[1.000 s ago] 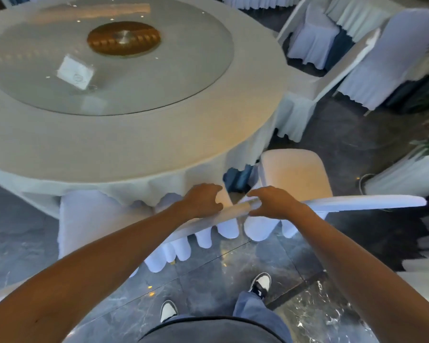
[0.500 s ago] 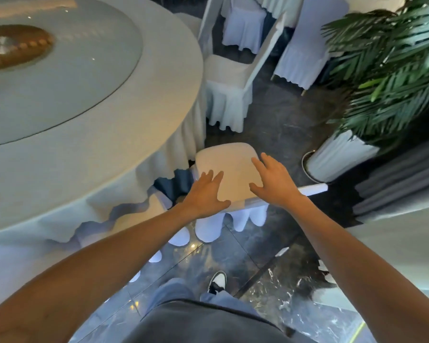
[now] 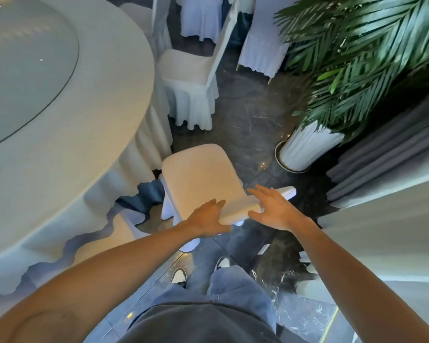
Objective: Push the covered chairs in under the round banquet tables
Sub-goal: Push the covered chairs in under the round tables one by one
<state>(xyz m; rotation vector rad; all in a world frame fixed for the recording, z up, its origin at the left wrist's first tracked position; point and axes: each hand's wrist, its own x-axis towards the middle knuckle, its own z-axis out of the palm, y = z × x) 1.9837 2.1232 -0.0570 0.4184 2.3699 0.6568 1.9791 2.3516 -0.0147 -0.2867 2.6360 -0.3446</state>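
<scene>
Both hands nearer chair back vs. before

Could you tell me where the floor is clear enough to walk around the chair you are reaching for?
Bare dark floor runs between the chair, the next chair and the plant pot. It is crowded on the table side, where the chair nearly meets the tablecloth, and on the right by the grey drapes.

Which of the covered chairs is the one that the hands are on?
The covered chair nearest the person: both hands, left and right, rest on its back. The other chair further along the table is untouched.
</scene>
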